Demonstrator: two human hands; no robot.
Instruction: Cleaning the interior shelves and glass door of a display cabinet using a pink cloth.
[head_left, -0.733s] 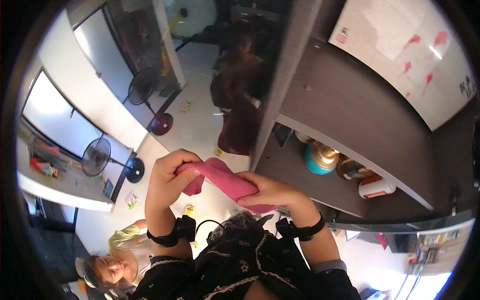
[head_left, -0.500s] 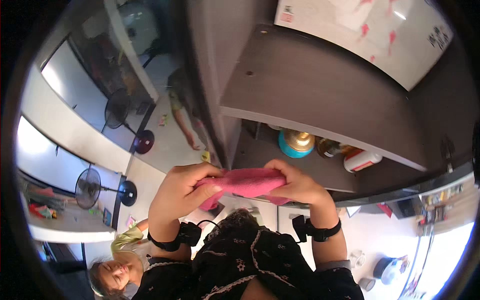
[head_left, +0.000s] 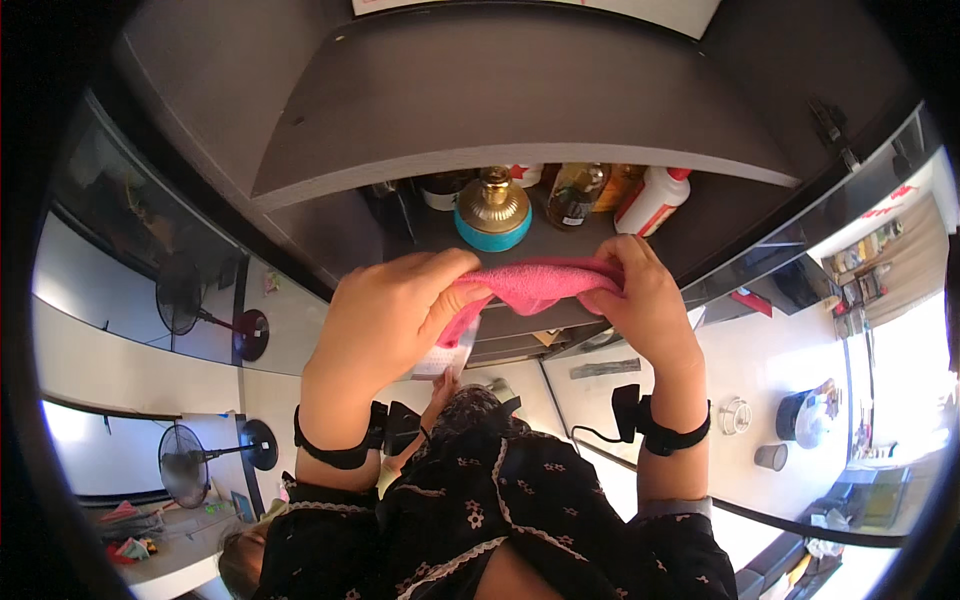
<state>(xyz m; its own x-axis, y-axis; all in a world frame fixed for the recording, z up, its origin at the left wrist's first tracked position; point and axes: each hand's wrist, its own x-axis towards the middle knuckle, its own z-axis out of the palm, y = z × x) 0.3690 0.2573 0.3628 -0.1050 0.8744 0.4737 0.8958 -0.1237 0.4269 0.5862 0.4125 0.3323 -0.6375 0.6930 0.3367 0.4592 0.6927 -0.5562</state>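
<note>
A pink cloth (head_left: 535,284) is stretched between my two hands in front of the dark cabinet. My left hand (head_left: 392,308) pinches its left end between thumb and fingers. At the other end, my right hand (head_left: 648,302) is closed on a bunched part. The middle of the cloth sags a little. Just beyond it, on the lower shelf, stand a turquoise and gold rounded vessel (head_left: 493,215), a clear glass bottle with pale liquid (head_left: 578,197) and a white bottle with a red cap (head_left: 652,200).
Above the bottles runs a grey-brown shelf board (head_left: 520,100). Another person's hand (head_left: 443,388) is below my left hand, close to a white patterned item (head_left: 450,358). A standing fan (head_left: 187,463) is at the left; a small grey bin (head_left: 770,457) stands on the floor at right.
My view has turned toward the cabinet, showing the lower-shelf bottles more fully. Both hands keep hold of the cloth, which now hangs more loosely. The other person has moved closer behind my left arm.
</note>
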